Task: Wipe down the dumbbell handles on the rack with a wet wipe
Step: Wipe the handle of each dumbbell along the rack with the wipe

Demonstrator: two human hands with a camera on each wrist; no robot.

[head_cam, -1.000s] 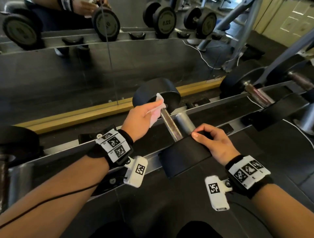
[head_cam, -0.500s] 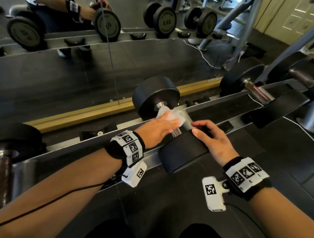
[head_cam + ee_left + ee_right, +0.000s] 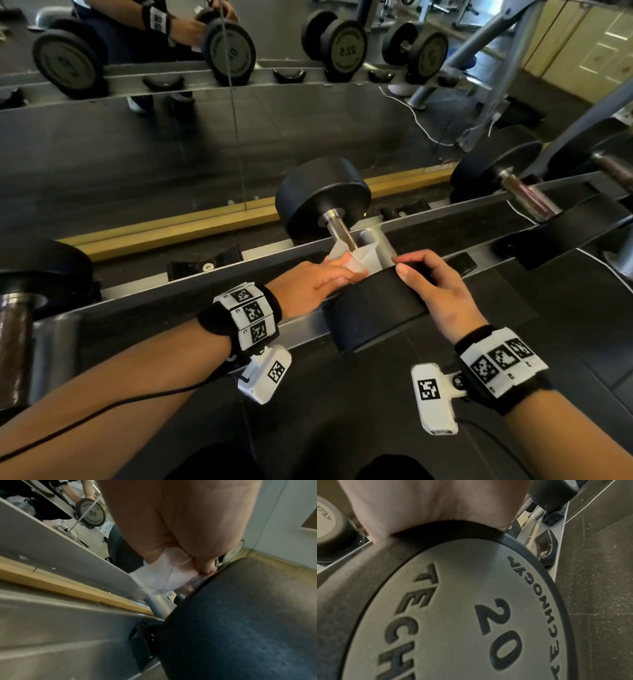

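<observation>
A black 20 dumbbell lies across the grey rack in the middle of the head view, its near head toward me. My left hand holds a white wet wipe wrapped round the near end of the steel handle, right by the near head. In the left wrist view the wipe is bunched under my fingers against the handle. My right hand grips the top of the near head, fingers curled over its far edge. The right wrist view shows that head's face marked 20.
More dumbbells sit on the rack at the right and at the far left. Behind the rack a mirror with a yellow base strip reflects me and the dumbbells. Dark rubber floor lies below.
My left hand has slid the wipe down the handle from the far head toward the near head. The right hand has stayed on the near head.
</observation>
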